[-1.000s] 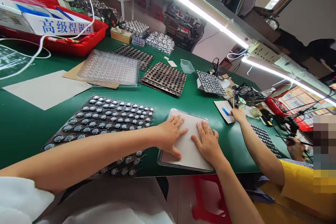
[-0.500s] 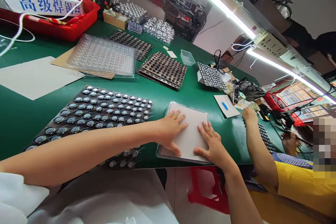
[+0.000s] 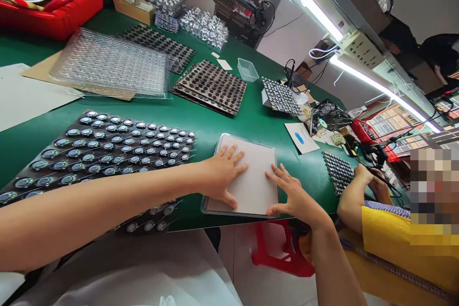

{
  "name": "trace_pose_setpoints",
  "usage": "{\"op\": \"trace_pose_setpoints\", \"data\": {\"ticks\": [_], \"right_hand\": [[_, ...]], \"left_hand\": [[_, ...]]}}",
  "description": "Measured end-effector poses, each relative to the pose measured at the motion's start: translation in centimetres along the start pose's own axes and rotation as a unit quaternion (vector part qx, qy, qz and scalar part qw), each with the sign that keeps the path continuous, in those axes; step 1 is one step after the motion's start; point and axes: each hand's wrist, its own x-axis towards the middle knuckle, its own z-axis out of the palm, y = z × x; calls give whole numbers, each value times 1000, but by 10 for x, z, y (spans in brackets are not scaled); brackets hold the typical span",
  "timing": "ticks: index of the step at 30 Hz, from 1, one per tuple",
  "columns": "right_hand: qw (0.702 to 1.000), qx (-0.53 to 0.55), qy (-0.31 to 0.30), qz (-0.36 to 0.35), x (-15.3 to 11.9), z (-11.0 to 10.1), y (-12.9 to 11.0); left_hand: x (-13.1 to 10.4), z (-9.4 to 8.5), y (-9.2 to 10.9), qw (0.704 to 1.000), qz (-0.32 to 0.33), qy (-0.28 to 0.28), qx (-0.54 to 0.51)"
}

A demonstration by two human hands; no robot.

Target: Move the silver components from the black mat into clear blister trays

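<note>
A pale sheet of card (image 3: 253, 167) lies flat on a clear plastic tray (image 3: 240, 213) near the table's front edge. My left hand (image 3: 224, 172) rests on the card's left side with its fingers spread. On the right side, my right hand (image 3: 289, 193) touches the card and the tray's edge, its fingers apart too. What the tray holds under the card is hidden. Left of it, partly behind my left forearm, is a dark board (image 3: 118, 148) set with rows of small round components with thin wires.
Behind are a stack of brown hole boards (image 3: 211, 86), clear blister trays (image 3: 114, 62), a small clear box (image 3: 247, 70) and a red basket (image 3: 82, 9). At right a co-worker in a yellow top (image 3: 385, 229) works by another component board (image 3: 337, 172). A red stool (image 3: 265, 248) stands below.
The view has shifted a little, so the things on the table appear further left. Both my hands stay spread on the card. The co-worker's near arm has drawn back from the far items.
</note>
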Motion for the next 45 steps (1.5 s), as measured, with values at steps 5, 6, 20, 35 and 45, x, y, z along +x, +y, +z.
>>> {"op": "trace_pose_setpoints", "data": {"ticks": [5, 6, 20, 35, 45], "right_hand": [[999, 33, 19, 13, -1, 12, 1], [999, 38, 22, 16, -1, 14, 2], [989, -46, 139, 34, 4, 42, 6], [963, -126, 232, 55, 68, 73, -29], [956, -115, 269, 31, 80, 89, 1]], "left_hand": [[-2, -1, 5, 999, 19, -19, 17], [-2, -1, 6, 999, 24, -21, 18], [-1, -4, 4, 999, 33, -14, 1], [-10, 10, -4, 997, 1, 79, 2], [1, 6, -3, 998, -21, 60, -5]]}}
